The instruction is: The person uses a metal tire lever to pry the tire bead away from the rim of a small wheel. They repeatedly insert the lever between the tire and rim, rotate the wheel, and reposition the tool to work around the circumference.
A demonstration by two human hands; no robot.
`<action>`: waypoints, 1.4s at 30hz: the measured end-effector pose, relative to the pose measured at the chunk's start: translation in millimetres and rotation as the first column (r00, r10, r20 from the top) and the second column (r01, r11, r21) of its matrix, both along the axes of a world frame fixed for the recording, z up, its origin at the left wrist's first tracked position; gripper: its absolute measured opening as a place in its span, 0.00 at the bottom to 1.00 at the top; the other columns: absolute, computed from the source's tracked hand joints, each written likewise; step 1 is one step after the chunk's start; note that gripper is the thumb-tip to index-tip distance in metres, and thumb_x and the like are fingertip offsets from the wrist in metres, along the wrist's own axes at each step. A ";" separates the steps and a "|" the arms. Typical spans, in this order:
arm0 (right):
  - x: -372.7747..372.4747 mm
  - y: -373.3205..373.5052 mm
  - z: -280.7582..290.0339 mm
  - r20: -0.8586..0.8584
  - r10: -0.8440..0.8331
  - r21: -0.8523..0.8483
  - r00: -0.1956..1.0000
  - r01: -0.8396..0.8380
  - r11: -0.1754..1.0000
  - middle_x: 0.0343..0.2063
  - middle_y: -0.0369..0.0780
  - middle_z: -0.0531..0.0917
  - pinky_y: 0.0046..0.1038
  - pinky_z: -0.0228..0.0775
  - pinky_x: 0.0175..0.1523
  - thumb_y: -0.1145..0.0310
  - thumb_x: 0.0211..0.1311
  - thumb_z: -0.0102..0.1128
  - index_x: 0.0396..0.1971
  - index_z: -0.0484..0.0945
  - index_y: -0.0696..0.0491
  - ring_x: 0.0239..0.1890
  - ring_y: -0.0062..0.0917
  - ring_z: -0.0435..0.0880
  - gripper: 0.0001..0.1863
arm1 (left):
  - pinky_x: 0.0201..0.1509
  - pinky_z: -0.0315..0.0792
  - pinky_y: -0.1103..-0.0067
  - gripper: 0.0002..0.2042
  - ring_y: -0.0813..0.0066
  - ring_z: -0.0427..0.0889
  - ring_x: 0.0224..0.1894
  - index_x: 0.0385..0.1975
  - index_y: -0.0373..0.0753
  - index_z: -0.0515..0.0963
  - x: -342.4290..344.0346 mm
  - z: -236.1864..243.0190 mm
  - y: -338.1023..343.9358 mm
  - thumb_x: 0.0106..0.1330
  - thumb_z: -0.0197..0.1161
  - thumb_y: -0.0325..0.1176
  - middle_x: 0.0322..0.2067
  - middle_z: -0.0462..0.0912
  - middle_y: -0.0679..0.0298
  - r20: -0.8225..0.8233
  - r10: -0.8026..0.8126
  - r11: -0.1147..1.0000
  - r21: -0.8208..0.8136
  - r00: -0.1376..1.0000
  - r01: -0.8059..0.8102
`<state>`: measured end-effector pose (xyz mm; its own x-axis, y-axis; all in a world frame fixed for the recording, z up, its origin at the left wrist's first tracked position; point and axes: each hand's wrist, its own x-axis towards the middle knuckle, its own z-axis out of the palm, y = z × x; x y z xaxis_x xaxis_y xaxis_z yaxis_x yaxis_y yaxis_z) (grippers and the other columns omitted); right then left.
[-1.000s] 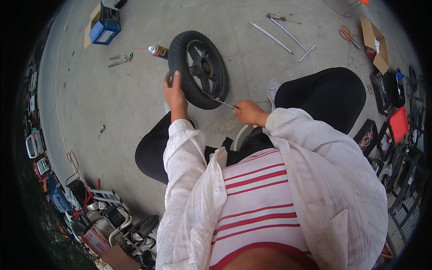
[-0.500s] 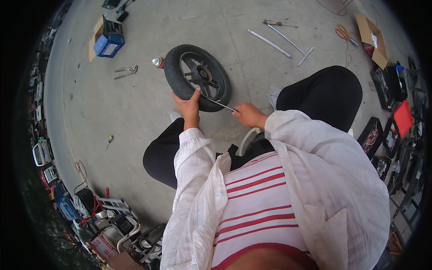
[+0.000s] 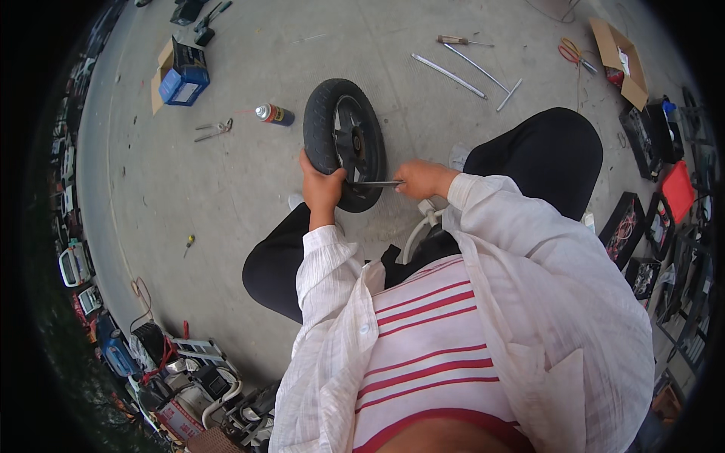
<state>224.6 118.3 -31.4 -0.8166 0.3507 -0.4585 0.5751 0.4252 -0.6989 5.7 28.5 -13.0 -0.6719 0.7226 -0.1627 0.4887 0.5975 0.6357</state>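
Observation:
A black scooter wheel (image 3: 326, 136), its tire around a spoked rim, stands tilted on the concrete floor in front of me. My left hand (image 3: 323, 187) grips the near left side of the tire, thumb toward the rim. In my right hand (image 3: 420, 180) is a slim metal tire lever (image 3: 376, 183), held level. Its far end reaches the gap between tire and rim close to my left thumb; the exact contact is hidden. A spray can (image 3: 274, 115) with a thin red straw lies to the left of the wheel.
Pliers (image 3: 214, 130) and a small yellow screwdriver (image 3: 189, 244) lie on the left, with a blue box (image 3: 183, 79) beyond. Farther right are a metal bar (image 3: 448, 75), a T-handle wrench (image 3: 509, 95), scissors (image 3: 571, 51) and a cardboard box (image 3: 624, 64). Toolboxes (image 3: 623, 229) line the right side.
The wheel has turned more upright and edge-on, its lower part coming nearer me. My left hand has moved down with it, and the lever has swung from slanted to nearly level.

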 end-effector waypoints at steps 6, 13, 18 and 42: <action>-6.4 4.0 -7.0 0.280 0.113 0.017 0.953 -0.123 0.992 0.36 0.50 0.84 0.45 0.73 0.45 0.57 0.66 0.55 0.39 0.82 0.56 0.41 0.46 0.83 0.17 | 0.52 0.73 0.63 0.43 0.44 0.81 0.49 0.64 0.39 0.61 22.5 0.7 2.1 0.47 0.74 0.43 0.46 0.81 0.43 -0.048 0.062 0.997 0.046 0.997 -0.060; -7.2 1.0 -48.7 0.218 0.014 -0.061 0.976 -0.001 0.998 0.36 0.50 0.84 0.44 0.73 0.48 0.51 0.68 0.52 0.39 0.82 0.57 0.43 0.47 0.82 0.22 | 0.54 0.71 0.64 0.39 0.44 0.80 0.50 0.61 0.34 0.64 10.5 -19.1 11.5 0.49 0.72 0.42 0.48 0.79 0.43 0.027 0.151 0.969 0.193 0.988 -0.153; -7.3 -0.6 -56.0 0.273 -0.018 -0.044 0.962 0.031 0.999 0.38 0.49 0.84 0.44 0.73 0.49 0.49 0.67 0.54 0.40 0.82 0.57 0.44 0.45 0.83 0.24 | 0.54 0.71 0.64 0.37 0.44 0.80 0.50 0.59 0.35 0.66 17.4 -14.3 24.1 0.49 0.72 0.42 0.47 0.80 0.44 0.003 0.219 0.964 0.156 0.976 -0.216; 2.0 29.5 50.8 0.216 -0.172 0.081 0.961 0.157 0.984 0.30 0.46 0.85 0.43 0.76 0.37 0.49 0.64 0.57 0.32 0.83 0.55 0.35 0.43 0.85 0.22 | 0.51 0.73 0.60 0.37 0.42 0.81 0.47 0.59 0.38 0.67 42.5 3.6 97.6 0.48 0.70 0.47 0.44 0.82 0.45 -0.190 0.258 0.956 -0.093 0.947 -0.278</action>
